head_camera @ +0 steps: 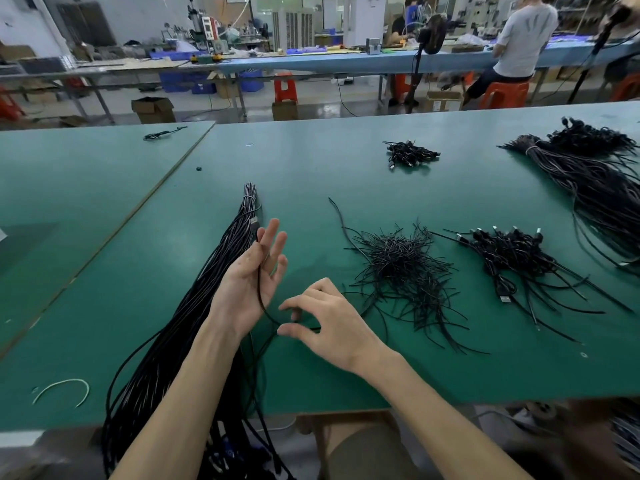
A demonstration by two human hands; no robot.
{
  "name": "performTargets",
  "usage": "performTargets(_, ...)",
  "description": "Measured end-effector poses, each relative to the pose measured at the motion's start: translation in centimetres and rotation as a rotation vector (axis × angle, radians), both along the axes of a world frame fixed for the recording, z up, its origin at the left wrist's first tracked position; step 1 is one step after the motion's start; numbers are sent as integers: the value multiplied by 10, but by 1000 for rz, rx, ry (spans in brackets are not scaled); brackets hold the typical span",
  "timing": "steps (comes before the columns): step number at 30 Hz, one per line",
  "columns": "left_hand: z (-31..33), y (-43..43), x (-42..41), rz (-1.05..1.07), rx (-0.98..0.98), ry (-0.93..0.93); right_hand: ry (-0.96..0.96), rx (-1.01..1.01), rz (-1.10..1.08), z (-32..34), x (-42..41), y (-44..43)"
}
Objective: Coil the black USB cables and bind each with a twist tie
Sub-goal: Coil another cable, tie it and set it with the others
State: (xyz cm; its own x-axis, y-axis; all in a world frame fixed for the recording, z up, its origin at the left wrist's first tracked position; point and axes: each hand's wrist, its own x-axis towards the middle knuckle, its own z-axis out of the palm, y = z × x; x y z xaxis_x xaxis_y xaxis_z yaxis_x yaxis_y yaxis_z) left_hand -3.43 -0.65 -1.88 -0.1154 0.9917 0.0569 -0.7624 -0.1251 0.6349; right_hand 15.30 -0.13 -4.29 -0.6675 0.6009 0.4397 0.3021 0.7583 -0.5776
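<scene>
The job is partly done. A heap of coiled cables lies on the right of the green table, plugs sticking up, and a smaller heap sits farther back. Whether each coil already has its tie is too small to tell. Much is left: a thick bundle of straight cables lies at the left and another big bundle at the far right, while the loose pile of twist ties waits between the hands and the finished heap. The cable now in hand looks to be at the very start of its coil, with no full loop visible yet. The left hand is held up with the palm turned to the camera and fingers straight and slightly spread, and the cable lies along the palm. The right hand, just beside it, has curled fingers and appears to pinch the same cable between thumb and fingertips. The cable runs from the left fingers down the palm toward the person, then bends right into the right hand. The left bundle's long axis slants from its tied far end toward the near edge, where it hangs over.
</scene>
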Motion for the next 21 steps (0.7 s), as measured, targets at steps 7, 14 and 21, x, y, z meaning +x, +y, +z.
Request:
performTargets(7, -1, 4, -4, 90, -37, -174, 75, -177, -98, -1, 0, 2)
performTargets(14, -4, 4, -9, 212, -34, -277, 351, -550, -237, 3, 5, 12)
performTargets(21, -4, 1, -10, 166, -43, -307, 378, -600, -247, 4, 8, 12)
